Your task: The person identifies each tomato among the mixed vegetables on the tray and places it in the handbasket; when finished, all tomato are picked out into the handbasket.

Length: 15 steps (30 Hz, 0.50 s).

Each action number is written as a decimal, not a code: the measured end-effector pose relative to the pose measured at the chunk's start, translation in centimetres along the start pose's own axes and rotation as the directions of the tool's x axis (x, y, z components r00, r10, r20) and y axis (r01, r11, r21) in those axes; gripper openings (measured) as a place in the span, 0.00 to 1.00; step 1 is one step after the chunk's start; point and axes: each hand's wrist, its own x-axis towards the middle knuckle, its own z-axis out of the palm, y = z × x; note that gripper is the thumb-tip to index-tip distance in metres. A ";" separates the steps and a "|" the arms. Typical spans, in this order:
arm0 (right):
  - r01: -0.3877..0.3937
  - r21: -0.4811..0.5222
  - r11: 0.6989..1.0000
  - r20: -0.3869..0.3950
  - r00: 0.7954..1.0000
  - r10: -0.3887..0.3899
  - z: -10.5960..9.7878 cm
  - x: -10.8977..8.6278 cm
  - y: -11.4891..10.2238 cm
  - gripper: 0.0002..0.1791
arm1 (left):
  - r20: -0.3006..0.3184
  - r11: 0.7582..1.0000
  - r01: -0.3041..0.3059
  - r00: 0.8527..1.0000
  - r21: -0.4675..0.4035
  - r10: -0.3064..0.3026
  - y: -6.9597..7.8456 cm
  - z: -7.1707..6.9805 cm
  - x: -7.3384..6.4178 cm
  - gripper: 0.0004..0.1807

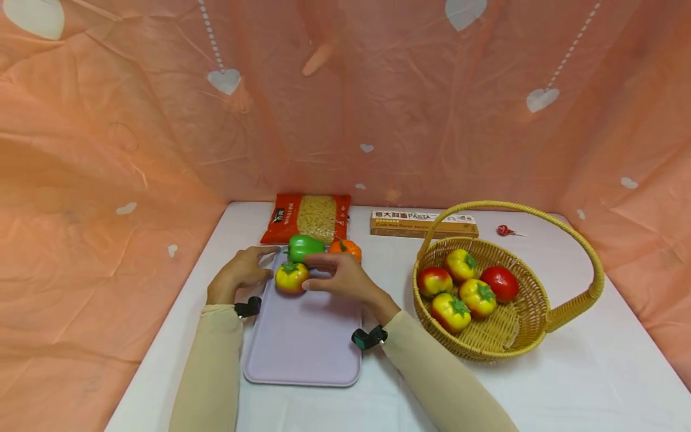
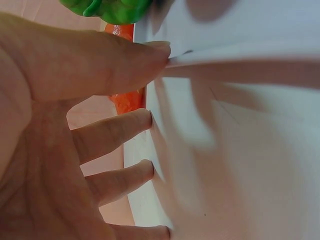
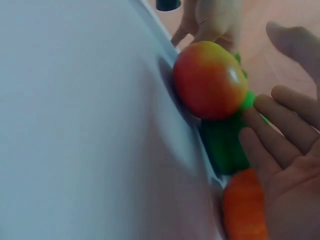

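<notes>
A pale purple tray lies on the table. On it sits a yellow-red tomato-like fruit with a green leafy top. Behind the fruit are a green bell pepper and a small orange pumpkin, the latter partly behind my right hand. My left hand is at the tray's far left edge. In the left wrist view its thumb touches the rim, and its spread fingers reach the table surface. My right hand hovers just right of the fruit with relaxed fingers, holding nothing.
To the right stands a yellow wicker basket with a tall handle, containing several red and yellow fruits. Along the back lie a red pasta bag, a pasta box and a red lollipop. Pink curtains surround the table.
</notes>
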 end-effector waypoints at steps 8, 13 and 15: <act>-0.025 -0.090 0.996 -0.021 1.000 0.023 1.3 0.7 0.1 0.29 | -0.031 0.999 -0.051 0.998 0.015 0.052 -0.2 0.0 0.1 0.38; -0.029 -0.129 0.991 -0.042 0.999 0.024 2.2 1.0 0.4 0.28 | -0.036 0.998 -0.062 0.997 0.006 0.062 -0.3 -0.1 0.0 0.38; -0.032 -0.167 0.985 -0.044 0.999 0.025 2.5 1.1 0.5 0.27 | -0.037 0.998 -0.065 0.997 0.004 0.065 -0.3 0.0 0.0 0.38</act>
